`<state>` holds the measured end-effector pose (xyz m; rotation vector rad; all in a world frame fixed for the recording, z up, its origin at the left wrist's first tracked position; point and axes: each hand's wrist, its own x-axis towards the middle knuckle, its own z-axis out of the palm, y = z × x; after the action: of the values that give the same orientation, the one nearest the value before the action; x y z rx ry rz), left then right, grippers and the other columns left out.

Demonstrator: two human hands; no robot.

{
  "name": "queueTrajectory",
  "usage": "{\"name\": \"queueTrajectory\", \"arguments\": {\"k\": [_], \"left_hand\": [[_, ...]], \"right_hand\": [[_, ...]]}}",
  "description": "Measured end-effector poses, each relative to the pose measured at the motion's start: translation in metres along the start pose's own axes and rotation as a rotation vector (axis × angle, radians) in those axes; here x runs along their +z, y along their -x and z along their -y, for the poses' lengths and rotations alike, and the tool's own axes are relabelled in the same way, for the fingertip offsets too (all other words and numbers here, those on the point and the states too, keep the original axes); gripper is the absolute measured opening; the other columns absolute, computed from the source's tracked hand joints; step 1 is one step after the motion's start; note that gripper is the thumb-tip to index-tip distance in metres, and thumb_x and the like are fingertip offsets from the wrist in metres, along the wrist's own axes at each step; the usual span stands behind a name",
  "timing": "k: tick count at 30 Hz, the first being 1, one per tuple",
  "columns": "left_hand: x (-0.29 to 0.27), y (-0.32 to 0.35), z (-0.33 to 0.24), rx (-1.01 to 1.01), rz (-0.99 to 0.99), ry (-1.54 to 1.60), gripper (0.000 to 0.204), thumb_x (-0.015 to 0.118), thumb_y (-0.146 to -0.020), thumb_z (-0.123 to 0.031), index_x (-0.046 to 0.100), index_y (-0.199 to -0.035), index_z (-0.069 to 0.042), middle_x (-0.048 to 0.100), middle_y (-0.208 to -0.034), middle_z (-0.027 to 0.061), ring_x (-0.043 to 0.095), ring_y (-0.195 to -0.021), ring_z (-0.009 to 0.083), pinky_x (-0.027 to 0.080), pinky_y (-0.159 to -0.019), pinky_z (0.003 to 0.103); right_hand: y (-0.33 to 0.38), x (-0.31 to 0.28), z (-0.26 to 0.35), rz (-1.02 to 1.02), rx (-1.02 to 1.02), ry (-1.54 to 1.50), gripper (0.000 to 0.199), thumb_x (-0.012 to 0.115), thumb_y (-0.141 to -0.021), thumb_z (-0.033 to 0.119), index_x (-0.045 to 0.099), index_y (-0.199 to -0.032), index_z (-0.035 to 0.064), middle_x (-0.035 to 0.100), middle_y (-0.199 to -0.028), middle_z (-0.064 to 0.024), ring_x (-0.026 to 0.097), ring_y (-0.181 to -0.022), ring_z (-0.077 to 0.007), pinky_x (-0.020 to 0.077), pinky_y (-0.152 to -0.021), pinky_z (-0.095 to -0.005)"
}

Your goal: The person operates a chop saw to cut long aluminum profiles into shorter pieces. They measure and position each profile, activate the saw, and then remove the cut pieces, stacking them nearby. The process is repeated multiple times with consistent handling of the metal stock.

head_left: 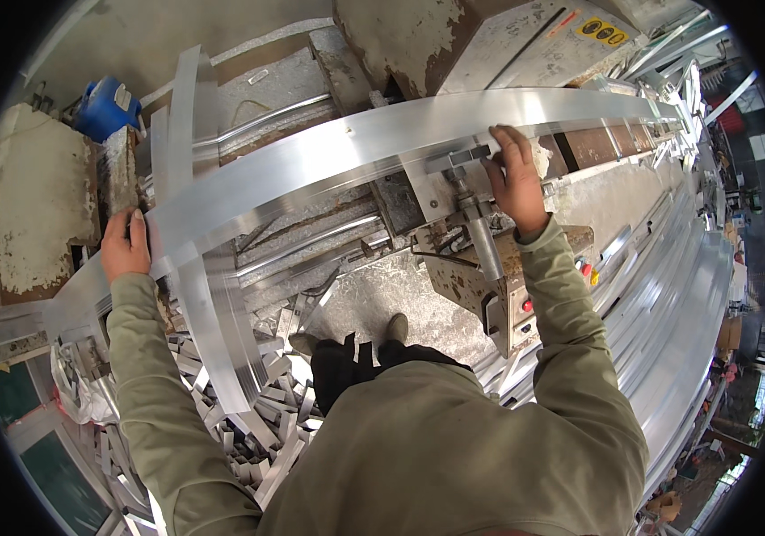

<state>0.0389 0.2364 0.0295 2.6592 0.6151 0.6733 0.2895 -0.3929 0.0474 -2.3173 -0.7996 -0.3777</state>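
Observation:
A long silvery aluminium profile (347,147) lies across the cutting machine from left to right. My left hand (126,246) rests at its near edge toward the left end, with the fingers stretched out. Farther right, my right hand (517,183) reaches to the near edge of the profile, beside a clamp with a metal cylinder (481,234). Its fingers are extended and slightly bent, and I see nothing held in them. Crossing near my left hand, another stack of flat profiles (213,330) hangs over the machine's front. What lies under my left palm is hidden.
Short metal offcuts (266,429) are heaped on the floor at the left. Long profiles (668,313) lie stacked at the right. A control box with a red button (526,305) stands near my right forearm. A blue canister (107,109) sits at the far left.

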Motion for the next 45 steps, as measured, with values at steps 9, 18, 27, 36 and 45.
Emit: {"name": "queueTrajectory", "arguments": {"k": [9,18,27,36,45], "left_hand": [[0.008,0.000,0.028,0.032,-0.037,-0.017,0.041,0.063,-0.109,-0.037,0.074,-0.127,-0.001,0.076,-0.125,0.0192,0.071,-0.114,0.0376,0.055,-0.101,0.043],[0.017,-0.008,0.045,0.001,0.017,-0.077,0.053,0.062,-0.109,-0.047,0.073,-0.136,-0.003,0.075,-0.130,0.0226,0.071,-0.121,0.0412,0.056,-0.101,0.048],[0.013,-0.005,0.038,0.049,0.006,-0.042,0.049,0.061,-0.110,-0.044,0.074,-0.131,-0.001,0.074,-0.129,0.0217,0.069,-0.116,0.0418,0.055,-0.099,0.050],[0.005,-0.001,0.007,-0.031,0.027,-0.010,0.048,0.060,-0.111,-0.042,0.074,-0.130,-0.001,0.074,-0.128,0.0201,0.069,-0.115,0.0421,0.054,-0.098,0.053],[0.003,0.001,-0.005,0.097,-0.089,-0.194,0.040,0.066,-0.104,-0.039,0.077,-0.123,-0.005,0.076,-0.121,0.0202,0.070,-0.111,0.0458,0.056,-0.096,0.051]], "right_hand": [[0.078,-0.061,-0.035,-0.168,0.343,-0.116,0.035,0.076,-0.100,0.003,0.066,-0.134,0.0009,0.076,-0.113,-0.0128,0.075,-0.092,-0.0184,0.0617,-0.078,-0.0349],[0.362,-0.148,-0.105,0.465,0.915,0.389,0.037,0.069,-0.100,0.035,0.075,-0.114,0.0017,0.077,-0.106,-0.0260,0.073,-0.099,-0.0480,0.0574,-0.087,-0.0550],[0.437,-0.080,-0.087,0.611,0.913,0.517,0.037,0.062,-0.108,0.041,0.066,-0.110,0.0045,0.074,-0.107,-0.0255,0.071,-0.101,-0.0483,0.0556,-0.088,-0.0598],[0.471,-0.050,-0.142,0.345,1.305,0.238,0.050,0.055,-0.109,0.037,0.073,-0.095,-0.0076,0.072,-0.072,-0.0207,0.072,-0.059,-0.0342,0.0572,-0.060,-0.0497],[0.467,-0.050,-0.132,0.198,1.436,-0.018,0.059,0.053,-0.107,0.044,0.074,-0.095,-0.0087,0.074,-0.078,-0.0295,0.077,-0.072,-0.0438,0.0614,-0.076,-0.0538]]}}
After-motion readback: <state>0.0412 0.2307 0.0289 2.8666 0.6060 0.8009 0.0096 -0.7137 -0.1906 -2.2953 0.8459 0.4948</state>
